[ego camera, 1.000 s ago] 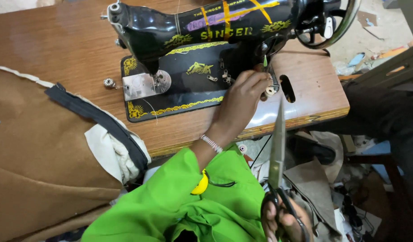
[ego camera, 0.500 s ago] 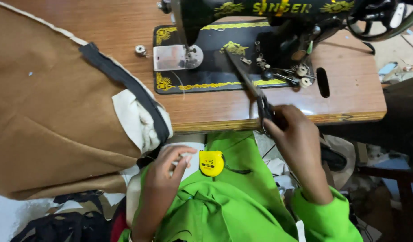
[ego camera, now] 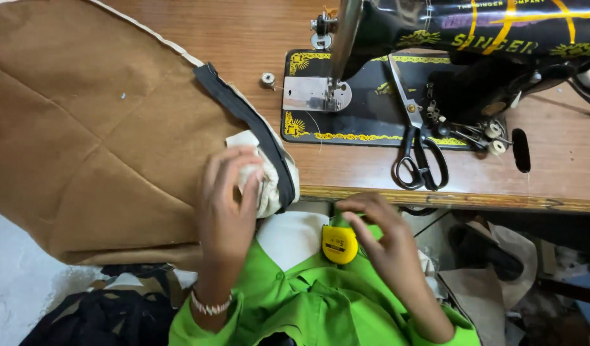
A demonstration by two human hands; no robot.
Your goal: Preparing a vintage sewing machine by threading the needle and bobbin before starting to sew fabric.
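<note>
Left hand [ego camera: 228, 195] flat, fingers spread, grip open, pressing cream lining of brown cloth [ego camera: 83, 128]. Right hand [ego camera: 381, 234] curled loosely, grip empty, beside round yellow tape measure [ego camera: 339, 244].

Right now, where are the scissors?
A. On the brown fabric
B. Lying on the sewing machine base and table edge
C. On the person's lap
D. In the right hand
B: the scissors lie free, blades on the black sewing machine base, handles on the wooden table; neither hand holds them.

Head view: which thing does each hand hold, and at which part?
Left hand rests its fingers on the brown fabric piece's cream edge; a closed grip cannot be told. Right hand holds nothing.
</note>
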